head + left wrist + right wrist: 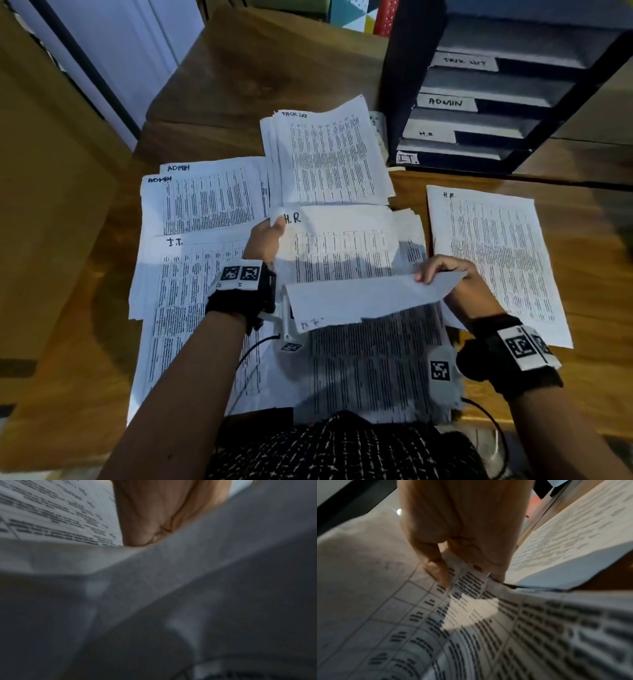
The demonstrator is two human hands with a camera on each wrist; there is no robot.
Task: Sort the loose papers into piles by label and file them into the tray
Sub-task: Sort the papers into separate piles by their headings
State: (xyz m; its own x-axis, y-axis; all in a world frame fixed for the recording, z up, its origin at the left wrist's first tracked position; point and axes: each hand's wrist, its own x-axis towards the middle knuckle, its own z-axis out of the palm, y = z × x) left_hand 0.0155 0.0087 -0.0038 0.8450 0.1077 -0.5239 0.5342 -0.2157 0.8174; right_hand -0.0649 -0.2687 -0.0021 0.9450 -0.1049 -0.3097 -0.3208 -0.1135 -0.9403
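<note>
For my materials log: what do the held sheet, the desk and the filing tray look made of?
Held sheet: thin matte printer paper; it curls where the right hand lifts it.
Desk: wood or wood-look laminate, brown grain, slight sheen.
Filing tray: dark, smooth, probably plastic; could be metal.

papers (pixel 329 161): white, black print | tray (pixel 479 85): black (white labels) | table (pixel 582 212): brown wood

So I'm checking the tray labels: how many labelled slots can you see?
4, stacked top to bottom: TASK LIST, ADMIN, H.R, I.T.. The tray runs past the frame top, so more may be hidden.
</note>
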